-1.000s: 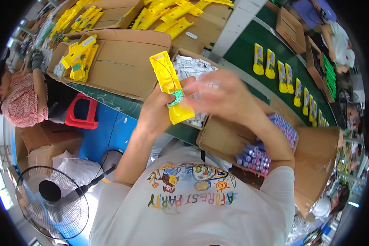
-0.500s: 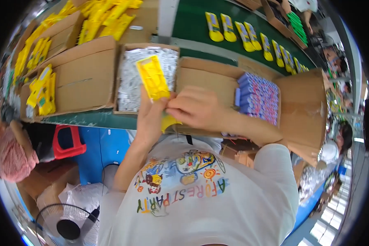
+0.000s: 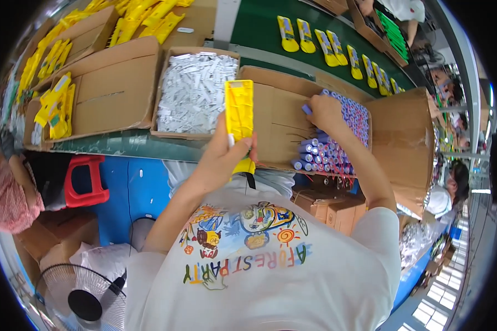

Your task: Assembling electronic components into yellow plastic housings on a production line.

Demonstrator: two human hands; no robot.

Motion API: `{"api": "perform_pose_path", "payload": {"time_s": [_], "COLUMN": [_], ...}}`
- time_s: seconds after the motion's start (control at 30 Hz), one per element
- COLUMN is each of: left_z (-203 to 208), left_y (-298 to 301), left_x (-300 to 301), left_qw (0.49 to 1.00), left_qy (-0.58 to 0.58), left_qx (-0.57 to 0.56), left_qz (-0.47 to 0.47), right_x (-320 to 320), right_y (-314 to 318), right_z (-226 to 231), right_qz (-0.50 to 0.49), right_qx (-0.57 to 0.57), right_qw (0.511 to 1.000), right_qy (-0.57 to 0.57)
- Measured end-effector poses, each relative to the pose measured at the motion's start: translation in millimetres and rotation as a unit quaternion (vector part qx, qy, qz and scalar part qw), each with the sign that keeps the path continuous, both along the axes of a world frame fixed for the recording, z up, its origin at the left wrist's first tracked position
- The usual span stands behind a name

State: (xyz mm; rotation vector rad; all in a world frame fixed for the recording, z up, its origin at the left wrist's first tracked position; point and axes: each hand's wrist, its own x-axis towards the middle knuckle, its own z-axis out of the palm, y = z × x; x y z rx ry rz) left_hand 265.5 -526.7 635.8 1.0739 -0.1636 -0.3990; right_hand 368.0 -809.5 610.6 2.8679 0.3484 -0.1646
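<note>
My left hand (image 3: 220, 157) is closed around the lower end of a yellow plastic casing (image 3: 239, 107). The casing is held upright, its hollow, ribbed inside facing me. Over on the right, my right hand (image 3: 327, 115) reaches into a cardboard box of purple cylindrical batteries (image 3: 354, 118). A single purple battery (image 3: 307, 110) juts out at the left of its fingertips, which appear pinched on it. My palm hides part of that battery. More batteries (image 3: 320, 157) lie on their sides below my right wrist, silvery ends facing left.
Left of the casing stands a box of small white strips (image 3: 196, 91). Farther left, a carton (image 3: 116, 105) contains several yellow casings (image 3: 59, 110). Yellow pieces (image 3: 326, 49) lie in a row on the green surface (image 3: 259, 33) beyond. Other people work at the far right and left.
My right hand has left the yellow casing and moved right to the batteries, where it grips one. My left hand has shifted right with the casing, which now stands straighter.
</note>
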Motion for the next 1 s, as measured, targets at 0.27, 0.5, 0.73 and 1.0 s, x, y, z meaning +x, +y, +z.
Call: {"api": "perform_pose_path", "payload": {"time_s": [0.27,0.5,0.73,1.0], "left_z": [-6,-2,-2,-11], "left_y": [-1,13,76,85], "left_x": [6,7,12,3], "left_qw": [0.995,0.996,0.957,0.955], "left_qy": [0.085,0.068,0.168,0.145], "left_qx": [-0.049,-0.062,-0.104,-0.13], "left_qz": [-0.017,0.019,0.213,0.224], "right_x": [-33,-47,33,77], "right_y": [91,131,197,201], "right_z": [74,55,18,-1], "right_qz": [0.413,0.449,0.349,0.475], "right_qx": [0.353,0.321,0.551,0.369], "right_qw": [0.821,0.822,0.756,0.797], "right_qy": [-0.173,-0.138,0.049,0.057]}}
